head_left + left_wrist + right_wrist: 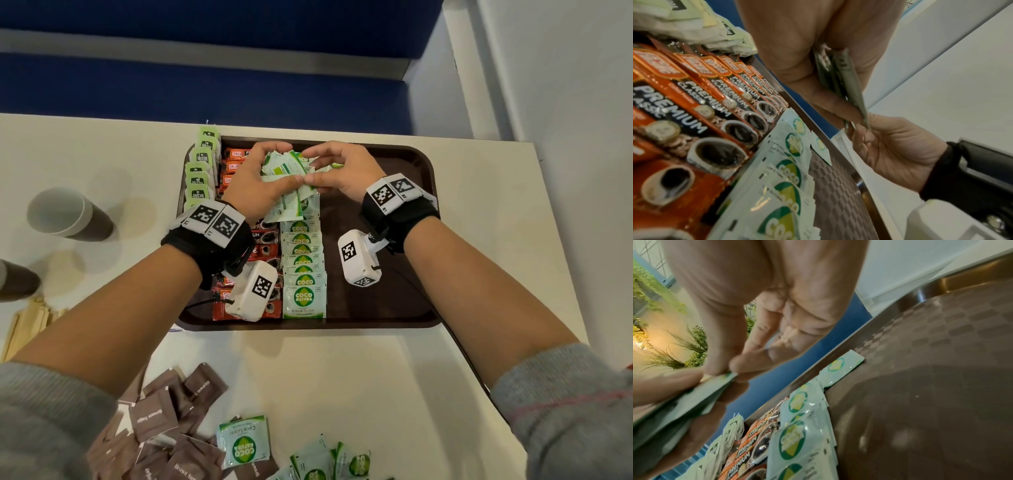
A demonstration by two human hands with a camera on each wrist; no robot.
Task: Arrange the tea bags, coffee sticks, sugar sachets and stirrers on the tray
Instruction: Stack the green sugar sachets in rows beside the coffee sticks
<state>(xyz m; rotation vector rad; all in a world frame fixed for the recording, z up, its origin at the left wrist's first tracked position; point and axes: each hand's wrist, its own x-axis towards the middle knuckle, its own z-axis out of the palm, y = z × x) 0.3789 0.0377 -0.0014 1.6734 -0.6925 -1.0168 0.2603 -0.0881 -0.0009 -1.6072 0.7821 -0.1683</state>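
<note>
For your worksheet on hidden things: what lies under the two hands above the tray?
Under the left hand and right hand, which hold coco sugar sachets, the sachet row and coffee sticks continue; the tray there is covered.

brown tray (414, 164) at frame centre holds three overlapping columns: green tea bags (200, 171) far left, red coffee sticks (263, 240) beside them, coco sugar sachets (303, 270) mid-tray. more coco sachets (244, 442) and brown sugar sachets (164, 418) lie loose at bottom; wooden stirrers (27, 325) at left edge.
</note>
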